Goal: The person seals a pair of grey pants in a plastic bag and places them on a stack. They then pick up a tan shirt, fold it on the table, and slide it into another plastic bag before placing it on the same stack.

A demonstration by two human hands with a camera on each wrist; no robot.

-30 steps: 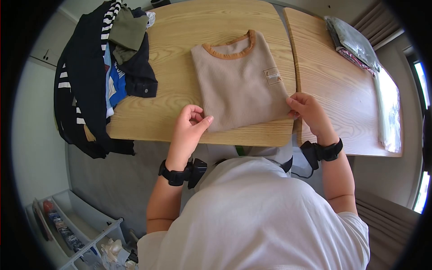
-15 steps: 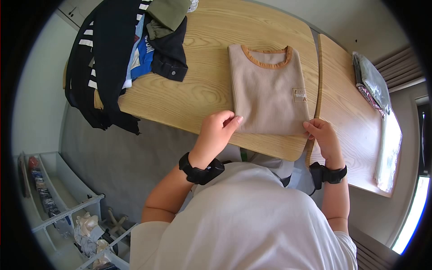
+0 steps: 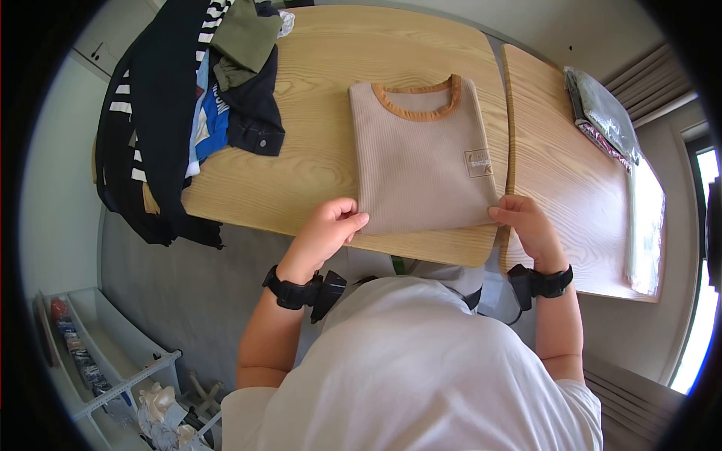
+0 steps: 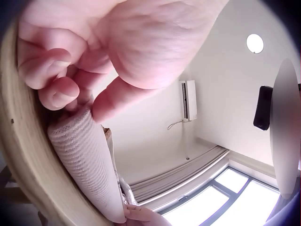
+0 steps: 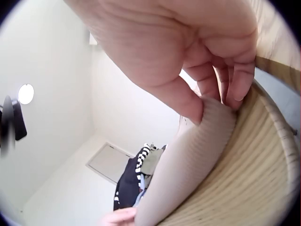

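A beige ribbed shirt [image 3: 421, 165] with a brown collar and a small chest patch lies folded into a rectangle on the wooden table [image 3: 316, 143]. My left hand [image 3: 326, 231] pinches its near left corner between thumb and fingers. At the near right corner, my right hand [image 3: 528, 225] pinches the cloth the same way. In the left wrist view the thick folded edge of the shirt [image 4: 87, 155] runs from the left thumb toward the other hand. The right wrist view shows the right thumb on top of the folded shirt [image 5: 193, 155], with fingers curled beneath the corner.
A pile of clothes, with black striped trousers [image 3: 162, 98], an olive garment [image 3: 244, 41] and a dark denim piece [image 3: 256, 113], hangs over the table's left side. Plastic-wrapped garments [image 3: 605, 113] lie on a second table [image 3: 553, 173] at right. A white divided bin [image 3: 113, 353] stands lower left.
Both hands keep their pinch on the shirt's near corners. The shirt's near edge now lies straighter along the table edge. The head view swung left and then partly back.
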